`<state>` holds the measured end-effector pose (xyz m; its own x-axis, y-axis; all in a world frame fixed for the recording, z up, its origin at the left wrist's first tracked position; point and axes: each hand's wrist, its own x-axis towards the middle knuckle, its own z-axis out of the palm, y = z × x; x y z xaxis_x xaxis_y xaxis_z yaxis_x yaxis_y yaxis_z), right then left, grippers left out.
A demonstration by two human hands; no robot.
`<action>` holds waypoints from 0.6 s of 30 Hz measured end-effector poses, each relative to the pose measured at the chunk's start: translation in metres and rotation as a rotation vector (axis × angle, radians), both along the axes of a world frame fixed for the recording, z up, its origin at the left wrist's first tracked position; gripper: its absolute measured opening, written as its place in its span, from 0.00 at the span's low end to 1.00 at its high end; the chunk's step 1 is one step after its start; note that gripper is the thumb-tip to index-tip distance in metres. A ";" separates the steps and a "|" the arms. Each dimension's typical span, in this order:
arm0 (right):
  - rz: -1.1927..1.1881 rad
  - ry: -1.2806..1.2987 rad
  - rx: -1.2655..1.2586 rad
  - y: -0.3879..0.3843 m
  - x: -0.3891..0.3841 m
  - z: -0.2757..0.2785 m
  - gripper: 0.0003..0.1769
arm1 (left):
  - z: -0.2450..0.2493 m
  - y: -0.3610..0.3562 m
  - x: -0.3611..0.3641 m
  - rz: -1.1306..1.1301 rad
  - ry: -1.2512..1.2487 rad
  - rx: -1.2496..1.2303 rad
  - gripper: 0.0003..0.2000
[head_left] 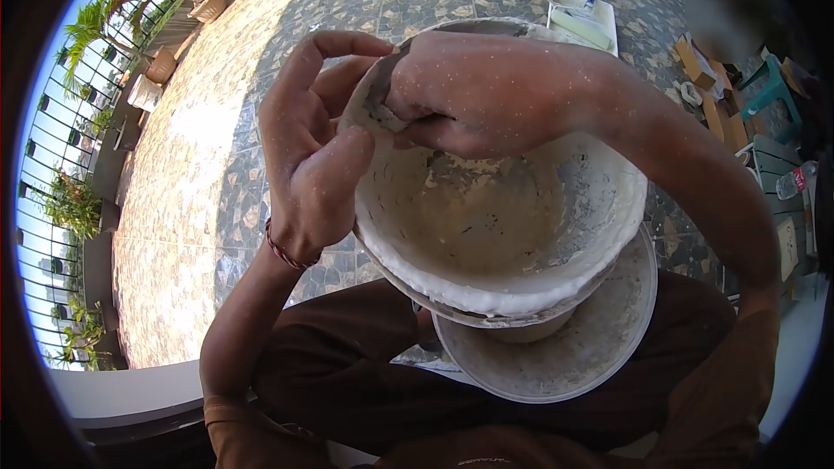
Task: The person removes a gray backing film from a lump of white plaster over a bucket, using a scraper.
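A large round bowl (486, 217) stands in front of my crossed legs, its inside smeared pale and stained tan at the bottom. Thick white paste coats its near rim. My left hand (317, 143) grips the left side of the rim, thumb across the near part and bent fingers reaching over the far part. My right hand (486, 91) is curled closed against the inner wall at the upper left, right beside the left fingers. Grey, rough material shows on the wall there. What the right fingers hold, if anything, I cannot tell. White specks dot my right forearm.
Under the bowl lies a wide, shallow, dirty round dish (599, 352). Beyond it, a white paint tray (599, 13) holds a roller. A green stool (773, 95), cardboard pieces (695, 65) and a plastic bottle (795, 181) stand to the right. Potted plants (161, 65) line the left railing.
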<state>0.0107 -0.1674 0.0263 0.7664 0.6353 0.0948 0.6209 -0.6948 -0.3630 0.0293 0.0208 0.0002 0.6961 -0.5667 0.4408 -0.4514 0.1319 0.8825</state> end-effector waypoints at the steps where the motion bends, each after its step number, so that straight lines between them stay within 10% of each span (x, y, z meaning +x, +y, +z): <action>1: -0.002 0.040 -0.044 0.000 0.000 0.002 0.12 | 0.001 0.000 0.001 0.011 0.006 0.008 0.30; 18: -0.092 -0.017 0.066 -0.008 -0.017 -0.005 0.10 | 0.000 -0.004 -0.008 0.021 0.044 0.015 0.25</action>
<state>-0.0064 -0.1757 0.0217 0.8191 0.5544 0.1475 0.5620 -0.7238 -0.4003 0.0216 0.0164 0.0005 0.7267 -0.5579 0.4008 -0.4144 0.1093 0.9035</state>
